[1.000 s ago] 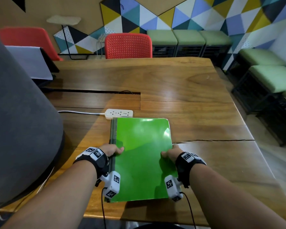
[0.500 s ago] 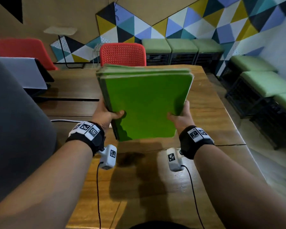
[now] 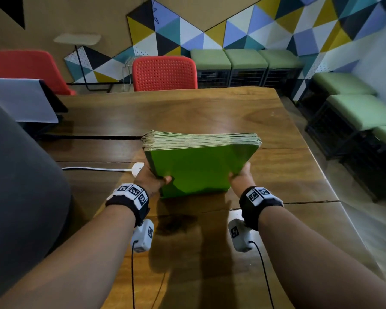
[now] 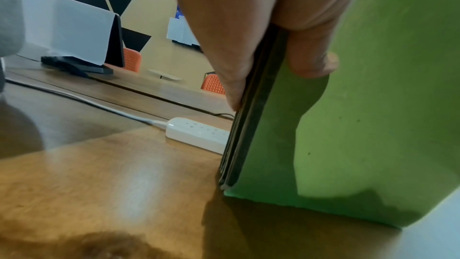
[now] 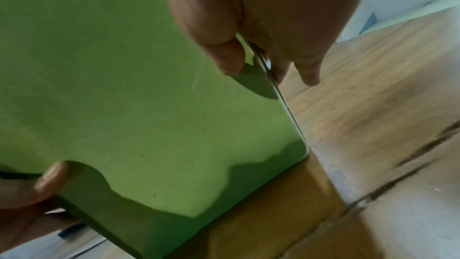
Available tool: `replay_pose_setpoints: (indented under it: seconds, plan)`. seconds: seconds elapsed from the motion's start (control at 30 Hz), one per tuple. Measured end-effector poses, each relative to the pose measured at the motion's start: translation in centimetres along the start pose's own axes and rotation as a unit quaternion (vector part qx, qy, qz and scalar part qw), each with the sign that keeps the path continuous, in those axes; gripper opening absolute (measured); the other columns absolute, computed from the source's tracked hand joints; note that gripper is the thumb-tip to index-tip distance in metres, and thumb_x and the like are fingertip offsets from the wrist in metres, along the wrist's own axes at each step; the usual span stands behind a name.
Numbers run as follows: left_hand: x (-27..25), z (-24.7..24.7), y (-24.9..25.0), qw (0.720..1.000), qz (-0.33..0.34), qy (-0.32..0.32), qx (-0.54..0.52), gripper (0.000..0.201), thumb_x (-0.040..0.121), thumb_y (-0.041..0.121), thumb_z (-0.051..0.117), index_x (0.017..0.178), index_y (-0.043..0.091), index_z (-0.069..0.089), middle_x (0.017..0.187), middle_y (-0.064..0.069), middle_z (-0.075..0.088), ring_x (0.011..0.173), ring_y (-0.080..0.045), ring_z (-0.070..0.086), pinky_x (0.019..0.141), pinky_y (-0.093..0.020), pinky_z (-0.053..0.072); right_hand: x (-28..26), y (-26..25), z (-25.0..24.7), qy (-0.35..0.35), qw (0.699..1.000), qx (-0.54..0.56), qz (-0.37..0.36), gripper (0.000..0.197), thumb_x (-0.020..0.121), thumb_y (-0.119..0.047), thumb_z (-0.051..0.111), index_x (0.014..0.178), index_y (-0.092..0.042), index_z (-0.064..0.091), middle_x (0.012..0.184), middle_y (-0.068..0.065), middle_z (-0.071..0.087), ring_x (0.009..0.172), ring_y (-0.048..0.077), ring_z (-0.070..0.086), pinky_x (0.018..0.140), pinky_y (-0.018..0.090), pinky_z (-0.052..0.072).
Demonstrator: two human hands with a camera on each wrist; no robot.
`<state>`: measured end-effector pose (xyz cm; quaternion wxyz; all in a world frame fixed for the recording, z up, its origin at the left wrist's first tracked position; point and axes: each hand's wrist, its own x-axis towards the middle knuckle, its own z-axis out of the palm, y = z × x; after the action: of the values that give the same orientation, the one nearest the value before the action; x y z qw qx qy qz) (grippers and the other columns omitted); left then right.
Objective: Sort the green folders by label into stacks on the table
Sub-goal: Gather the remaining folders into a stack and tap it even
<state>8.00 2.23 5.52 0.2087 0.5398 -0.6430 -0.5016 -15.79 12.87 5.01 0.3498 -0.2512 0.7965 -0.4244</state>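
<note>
Wooden tabletop [image 3: 210,112] carries the stack of green folders [image 3: 196,168], stood on its btm edge near the front, tilted twd the person. Left hand [image 3: 151,178] & right hand [image 3: 240,177] each pinch a side edge, thumbs on front cover, fingers behind. White power strip [image 4: 199,135] just beside stack's left

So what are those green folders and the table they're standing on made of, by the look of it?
The green folders look like matte card or thin plastic: flat colour, no glare, with pale paper-like edges layered along the top. The table looks like varnished wood: brown grain, plank seams, a dark crack, and a soft sheen reflecting light.
</note>
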Motion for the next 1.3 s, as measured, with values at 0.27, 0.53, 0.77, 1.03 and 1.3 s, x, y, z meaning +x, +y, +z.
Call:
replay_pose_setpoints:
  seconds: [0.27,0.53,0.77,1.03,1.3]
  plan:
    - [1.5,0.1,-1.0,0.999,0.022,0.040,0.028,0.064,0.079,0.013,0.075,0.134,0.020,0.042,0.130,-0.007,0.061,0.121,-0.027,0.055,0.103,-0.047,0.045,-0.2,1.1,0.0,0.041,0.996,-0.055,-0.063,0.039,0.094,-0.002,0.043,0.130,-0.011,0.033,0.114,0.007,0.051,0.099,0.024,0.050,0.083,0.033,0.041]
    - [1.2,0.4,-1.9,0.996,0.010,0.010,0.093,0.066,0.076,0.021,0.079,0.131,0.018,0.044,0.127,-0.008,0.063,0.120,-0.030,0.057,0.099,-0.039,0.046,-0.9,1.1,0.2,0.007,0.993,-0.117,0.013,0.038,0.096,-0.012,0.047,0.131,-0.008,0.031,0.122,0.018,0.057,0.094,0.026,0.054,0.078,0.032,0.040]
    - [0.7,2.4,-1.3,0.979,0.022,-0.030,0.201,0.065,0.079,0.039,0.072,0.130,0.010,0.043,0.123,-0.009,0.064,0.114,-0.030,0.061,0.094,-0.034,0.048,-2.8,3.9,-2.0,0.062,0.986,-0.151,0.042,0.034,0.096,-0.023,0.050,0.126,-0.012,0.039,0.112,0.016,0.063,0.088,0.031,0.059,0.074,0.035,0.045]
    - [-0.8,9.3,0.9,0.947,-0.012,-0.097,0.305,0.078,0.080,0.060,0.060,0.132,0.003,0.044,0.130,-0.016,0.057,0.117,-0.033,0.057,0.095,-0.040,0.049,-4.0,6.9,-7.6,0.127,0.985,-0.082,0.089,0.038,0.097,-0.022,0.050,0.134,-0.016,0.043,0.124,0.011,0.060,0.102,0.028,0.058,0.080,0.031,0.043]
    - [-2.4,17.1,3.8,0.933,-0.056,-0.138,0.327,0.077,0.088,0.058,0.052,0.133,-0.003,0.041,0.116,-0.014,0.056,0.102,-0.027,0.058,0.080,-0.034,0.046,-1.8,10.0,-14.0,0.129,0.977,-0.111,0.124,0.036,0.099,-0.022,0.047,0.134,-0.012,0.047,0.123,0.012,0.061,0.107,0.029,0.058,0.075,0.026,0.038]
